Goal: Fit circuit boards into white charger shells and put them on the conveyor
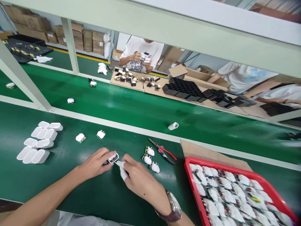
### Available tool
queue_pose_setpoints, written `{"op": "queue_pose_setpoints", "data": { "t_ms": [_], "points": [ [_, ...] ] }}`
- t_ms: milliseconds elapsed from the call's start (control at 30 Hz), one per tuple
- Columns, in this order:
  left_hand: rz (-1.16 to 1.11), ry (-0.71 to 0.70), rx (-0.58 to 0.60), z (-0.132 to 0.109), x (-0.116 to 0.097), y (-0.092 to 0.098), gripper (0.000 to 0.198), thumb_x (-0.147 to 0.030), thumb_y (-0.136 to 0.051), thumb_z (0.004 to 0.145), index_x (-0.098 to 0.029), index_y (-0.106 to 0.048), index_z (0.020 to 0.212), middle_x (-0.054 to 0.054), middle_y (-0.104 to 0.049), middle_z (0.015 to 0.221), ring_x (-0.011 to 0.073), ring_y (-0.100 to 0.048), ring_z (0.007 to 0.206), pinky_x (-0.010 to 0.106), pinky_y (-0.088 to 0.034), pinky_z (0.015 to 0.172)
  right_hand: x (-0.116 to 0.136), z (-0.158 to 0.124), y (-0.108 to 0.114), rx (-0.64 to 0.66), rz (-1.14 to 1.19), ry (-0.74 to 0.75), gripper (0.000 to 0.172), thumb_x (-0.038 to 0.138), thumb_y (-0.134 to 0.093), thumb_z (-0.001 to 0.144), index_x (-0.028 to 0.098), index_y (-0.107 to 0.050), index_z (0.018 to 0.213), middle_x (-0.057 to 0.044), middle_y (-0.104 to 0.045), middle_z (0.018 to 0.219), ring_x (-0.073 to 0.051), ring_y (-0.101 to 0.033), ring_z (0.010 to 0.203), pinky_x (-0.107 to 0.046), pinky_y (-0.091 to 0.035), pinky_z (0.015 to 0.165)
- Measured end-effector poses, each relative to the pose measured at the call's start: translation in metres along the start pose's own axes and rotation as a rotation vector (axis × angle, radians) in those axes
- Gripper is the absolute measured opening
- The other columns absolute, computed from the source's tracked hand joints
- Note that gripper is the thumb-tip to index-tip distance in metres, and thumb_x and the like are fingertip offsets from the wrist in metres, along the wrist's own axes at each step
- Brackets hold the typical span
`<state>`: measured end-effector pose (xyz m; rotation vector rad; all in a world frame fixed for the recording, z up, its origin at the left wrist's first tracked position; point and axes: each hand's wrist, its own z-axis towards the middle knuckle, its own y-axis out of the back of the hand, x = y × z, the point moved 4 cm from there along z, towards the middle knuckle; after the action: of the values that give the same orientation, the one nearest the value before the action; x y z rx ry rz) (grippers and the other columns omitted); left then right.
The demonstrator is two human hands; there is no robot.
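Note:
My left hand (pixel 100 162) is closed around a small white plastic housing (pixel 113 158), its open end turned toward my right hand and dark parts showing inside. White finger covers sit on some fingers of my right hand (pixel 135 172), which is closed, its fingertips at the housing's rim. Whether those fingers pinch something small there is hidden. Beyond my hands lie two circuit boards with white tops, one board (pixel 80 137) to the left and another board (pixel 101 134) closer. Right of my hands are three more boards (pixel 147 159) and red-handled pliers (pixel 162 151).
Several empty white housings (pixel 37 143) stand at the left. A red tray (pixel 195 185) full of white-topped boards is at the right, by cardboard (pixel 216 157). A green conveyor belt (pixel 131 108) carries a white housing (pixel 173 126). Across it, people work near black trays (pixel 185 89).

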<state>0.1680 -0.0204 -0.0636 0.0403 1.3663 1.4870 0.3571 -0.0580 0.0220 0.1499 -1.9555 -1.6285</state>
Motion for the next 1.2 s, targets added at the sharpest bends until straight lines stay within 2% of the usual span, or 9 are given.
{"op": "queue_pose_setpoints", "data": {
  "t_ms": [233, 433, 667, 833, 1000, 1100, 1200],
  "points": [
    [-0.027, -0.007, -0.011, -0.001, 0.001, -0.001, 0.046, -0.023, -0.058, 0.103, -0.027, -0.052, 0.149, 0.007, -0.064, 0.112, 0.0215, -0.068, 0.098, 0.035, -0.06, 0.088, 0.002, 0.004, -0.005, 0.05, -0.027, -0.009, 0.025, -0.001, -0.051, 0.081, 0.023, -0.049, 0.075, -0.003, -0.06, 0.099, -0.014, -0.055, 0.062, -0.033, -0.041, 0.062],
    [-0.007, -0.021, 0.003, -0.001, 0.001, -0.001, 0.047, -0.022, -0.057, 0.104, -0.027, -0.048, 0.15, 0.008, -0.063, 0.113, 0.0216, -0.068, 0.097, 0.035, -0.059, 0.086, 0.003, 0.003, -0.001, 0.061, -0.032, -0.012, 0.025, -0.002, -0.05, 0.079, 0.023, -0.051, 0.077, -0.003, -0.059, 0.099, -0.015, -0.053, 0.062, -0.034, -0.04, 0.062],
    [-0.001, -0.035, 0.0, -0.001, 0.002, -0.002, 0.047, -0.023, -0.057, 0.105, -0.025, -0.048, 0.15, 0.008, -0.064, 0.112, 0.0219, -0.068, 0.098, 0.035, -0.06, 0.086, 0.005, 0.007, 0.0, 0.192, -0.014, -0.075, 0.023, -0.002, -0.05, 0.083, 0.021, -0.052, 0.08, -0.002, -0.056, 0.102, -0.013, -0.048, 0.062, -0.033, -0.033, 0.061],
    [-0.009, -0.019, -0.001, -0.003, 0.003, -0.003, 0.046, -0.025, -0.059, 0.105, -0.027, -0.049, 0.15, 0.009, -0.065, 0.115, 0.0225, -0.068, 0.101, 0.037, -0.061, 0.09, 0.002, 0.007, -0.003, 0.128, 0.06, -0.085, 0.023, -0.003, -0.05, 0.084, 0.02, -0.052, 0.081, -0.002, -0.056, 0.104, -0.012, -0.05, 0.065, -0.032, -0.035, 0.064],
    [-0.066, 0.081, 0.031, -0.003, 0.004, 0.0, 0.046, -0.027, -0.068, 0.1, -0.027, -0.052, 0.143, 0.008, -0.067, 0.119, 0.0238, -0.07, 0.105, 0.038, -0.062, 0.09, -0.01, 0.004, -0.009, 0.051, 0.159, -0.1, 0.024, -0.004, -0.05, 0.084, 0.02, -0.054, 0.083, -0.003, -0.058, 0.106, -0.012, -0.053, 0.067, -0.031, -0.04, 0.066],
    [-0.082, 0.024, -0.006, -0.002, 0.0, 0.005, 0.041, -0.032, -0.071, 0.1, -0.025, -0.055, 0.137, 0.009, -0.067, 0.125, 0.0248, -0.07, 0.111, 0.039, -0.062, 0.093, -0.011, 0.005, -0.012, 0.018, 0.228, -0.087, 0.023, -0.002, -0.05, 0.089, 0.02, -0.055, 0.084, -0.003, -0.058, 0.103, -0.014, -0.058, 0.073, -0.03, -0.044, 0.071],
    [0.006, -0.097, -0.047, -0.001, -0.006, 0.006, 0.037, -0.026, -0.066, 0.104, -0.023, -0.056, 0.139, 0.011, -0.069, 0.124, 0.0247, -0.071, 0.109, 0.04, -0.062, 0.096, -0.012, 0.005, -0.009, -0.013, 0.271, -0.084, 0.023, 0.001, -0.049, 0.094, 0.02, -0.055, 0.083, -0.003, -0.059, 0.101, -0.014, -0.061, 0.076, -0.03, -0.047, 0.074]
  ]
}}
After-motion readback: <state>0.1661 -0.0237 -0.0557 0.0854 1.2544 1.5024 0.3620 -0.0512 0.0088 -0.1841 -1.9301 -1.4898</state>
